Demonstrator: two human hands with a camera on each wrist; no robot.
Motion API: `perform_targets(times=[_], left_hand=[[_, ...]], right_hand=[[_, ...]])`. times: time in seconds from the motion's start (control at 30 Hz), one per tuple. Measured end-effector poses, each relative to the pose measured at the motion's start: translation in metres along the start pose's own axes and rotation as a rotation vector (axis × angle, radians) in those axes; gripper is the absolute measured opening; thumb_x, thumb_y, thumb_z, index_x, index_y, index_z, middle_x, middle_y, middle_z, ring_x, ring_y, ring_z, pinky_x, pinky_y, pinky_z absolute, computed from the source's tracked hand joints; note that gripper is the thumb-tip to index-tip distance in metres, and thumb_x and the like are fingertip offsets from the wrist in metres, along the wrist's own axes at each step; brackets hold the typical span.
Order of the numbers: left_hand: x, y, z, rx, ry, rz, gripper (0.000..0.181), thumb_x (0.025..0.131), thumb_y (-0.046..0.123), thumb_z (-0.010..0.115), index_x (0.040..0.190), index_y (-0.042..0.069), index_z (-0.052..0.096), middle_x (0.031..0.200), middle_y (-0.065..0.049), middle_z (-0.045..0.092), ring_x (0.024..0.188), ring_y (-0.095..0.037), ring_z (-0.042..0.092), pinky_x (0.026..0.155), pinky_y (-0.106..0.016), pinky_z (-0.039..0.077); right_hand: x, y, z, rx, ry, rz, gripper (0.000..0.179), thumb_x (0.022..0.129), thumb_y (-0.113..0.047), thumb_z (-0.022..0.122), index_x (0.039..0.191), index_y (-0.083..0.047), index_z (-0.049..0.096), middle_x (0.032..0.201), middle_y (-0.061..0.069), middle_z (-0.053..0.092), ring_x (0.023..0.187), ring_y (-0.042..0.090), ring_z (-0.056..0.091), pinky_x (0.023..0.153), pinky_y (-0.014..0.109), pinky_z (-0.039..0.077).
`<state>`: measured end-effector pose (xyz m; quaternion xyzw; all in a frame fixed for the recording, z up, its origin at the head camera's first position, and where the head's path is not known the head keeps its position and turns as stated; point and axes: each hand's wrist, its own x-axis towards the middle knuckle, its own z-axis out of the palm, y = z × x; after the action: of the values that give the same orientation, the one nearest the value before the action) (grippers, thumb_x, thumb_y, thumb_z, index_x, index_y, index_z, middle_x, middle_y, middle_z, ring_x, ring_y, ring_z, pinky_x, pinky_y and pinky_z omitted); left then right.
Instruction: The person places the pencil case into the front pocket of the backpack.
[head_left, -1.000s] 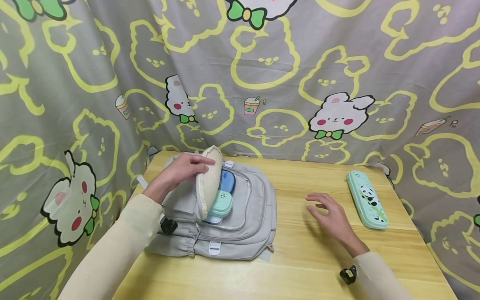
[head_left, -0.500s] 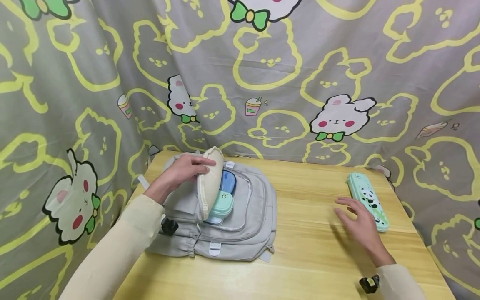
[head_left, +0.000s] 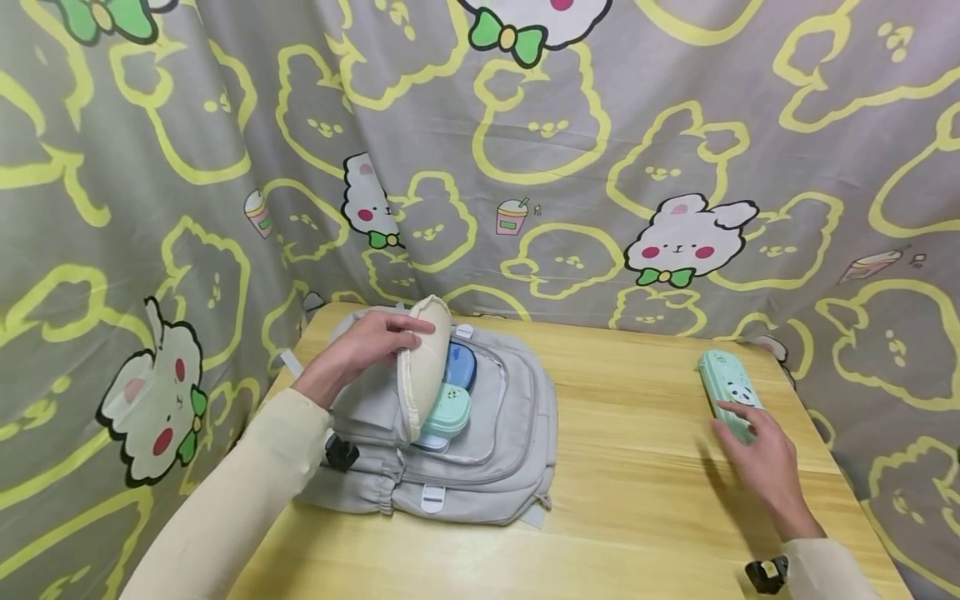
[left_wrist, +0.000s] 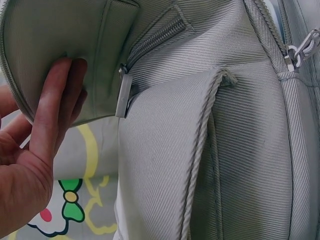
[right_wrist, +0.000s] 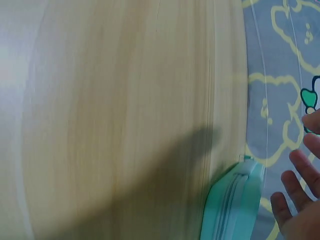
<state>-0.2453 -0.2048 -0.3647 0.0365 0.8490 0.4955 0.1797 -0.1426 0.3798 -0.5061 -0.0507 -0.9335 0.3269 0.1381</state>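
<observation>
On the left of the table lies a grey backpack (head_left: 525, 417). My left hand (head_left: 375, 337) pinches its front flap (head_left: 429, 367) by the edge and keeps it lifted, cream lining outward. Inside the opened pocket sit a mint case (head_left: 450, 410) and a blue case (head_left: 461, 365), partly covered by the flap. In the left wrist view the fingers (left_wrist: 47, 112) lie against the flap's grey side. At the right, a mint pencil case (head_left: 723, 375) with a panda print is partly hidden by my right hand (head_left: 768, 467), whose spread fingers hold nothing. Whether they touch the case cannot be told.
The wooden table (head_left: 630, 500) stretches between the backpack and the pencil case. A grey curtain (head_left: 555, 150) with yellow outlines and rabbit prints hangs behind and along the sides. A buckle (head_left: 432, 498) and a strap end show at the backpack's near edge.
My right hand has moved rightward across the table, from beside the backpack to over the panda pencil case. My left hand still holds the flap in the same place.
</observation>
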Motion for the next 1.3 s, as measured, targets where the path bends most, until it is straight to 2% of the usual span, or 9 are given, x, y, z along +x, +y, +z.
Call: perform_targets(times=[0.07,0.13,0.23,0.4,0.57,0.83,1.07,1.3], left_hand=[[0.0,-0.001,0.001,-0.006,-0.001,-0.004,0.043,0.103,0.016,0.067,0.145,0.013,0.072,0.159,-0.013,0.059,0.13,-0.026,0.061,0.093,-0.035,0.055],[0.0,-0.001,0.001,-0.009,0.001,-0.006,0.043,0.103,0.016,0.067,0.145,0.013,0.072,0.16,-0.013,0.059,0.131,-0.026,0.061,0.094,-0.036,0.055],[-0.001,-0.001,0.001,-0.01,0.002,-0.009,0.043,0.103,0.016,0.067,0.145,0.013,0.072,0.16,-0.013,0.058,0.133,-0.027,0.061,0.096,-0.037,0.056],[-0.001,0.0,0.002,-0.01,0.007,-0.014,0.042,0.103,0.016,0.067,0.145,0.013,0.072,0.16,-0.013,0.058,0.133,-0.027,0.061,0.095,-0.037,0.056],[-0.002,0.0,0.002,-0.011,0.01,-0.01,0.042,0.103,0.016,0.066,0.145,0.013,0.073,0.159,-0.013,0.059,0.13,-0.026,0.062,0.093,-0.036,0.057],[-0.004,0.0,0.003,-0.008,0.013,-0.011,0.042,0.103,0.015,0.067,0.144,0.013,0.073,0.157,-0.013,0.061,0.126,-0.025,0.064,0.089,-0.032,0.057],[-0.004,-0.001,0.004,-0.009,0.015,-0.014,0.041,0.103,0.016,0.067,0.144,0.013,0.073,0.157,-0.013,0.061,0.127,-0.025,0.064,0.091,-0.034,0.058],[-0.005,0.0,0.005,-0.008,0.018,-0.013,0.041,0.103,0.016,0.066,0.144,0.013,0.073,0.158,-0.013,0.06,0.129,-0.026,0.064,0.092,-0.035,0.058]], right_hand=[[0.001,0.005,-0.002,0.001,0.008,0.014,0.043,0.107,-0.026,0.068,0.141,0.0,0.068,0.148,0.035,0.056,0.126,0.056,0.054,0.097,0.063,0.041],[0.003,0.01,-0.004,-0.001,0.021,0.027,0.043,0.107,-0.025,0.068,0.141,0.002,0.067,0.149,0.037,0.054,0.13,0.059,0.05,0.101,0.068,0.038],[0.005,0.016,-0.006,0.015,0.03,0.039,0.045,0.107,-0.024,0.068,0.141,0.006,0.065,0.152,0.04,0.049,0.138,0.065,0.041,0.11,0.078,0.029],[0.009,0.022,-0.006,-0.004,0.031,0.099,0.054,0.106,-0.026,0.068,0.145,0.01,0.059,0.159,0.041,0.038,0.147,0.066,0.028,0.117,0.078,0.021],[0.013,0.025,-0.007,-0.018,-0.008,0.178,0.07,0.106,-0.035,0.068,0.157,0.009,0.047,0.167,0.042,0.025,0.151,0.066,0.023,0.115,0.08,0.023],[0.016,0.031,-0.005,-0.035,-0.06,0.239,0.084,0.105,-0.043,0.068,0.164,0.008,0.035,0.167,0.044,0.023,0.148,0.066,0.025,0.112,0.078,0.028],[0.011,0.036,-0.006,-0.066,-0.078,0.267,0.083,0.104,-0.037,0.068,0.162,0.012,0.033,0.156,0.048,0.034,0.139,0.063,0.035,0.106,0.072,0.033],[0.01,0.04,-0.008,-0.092,-0.119,0.359,0.087,0.103,-0.04,0.067,0.165,0.009,0.029,0.152,0.048,0.039,0.128,0.061,0.046,0.098,0.067,0.037]])
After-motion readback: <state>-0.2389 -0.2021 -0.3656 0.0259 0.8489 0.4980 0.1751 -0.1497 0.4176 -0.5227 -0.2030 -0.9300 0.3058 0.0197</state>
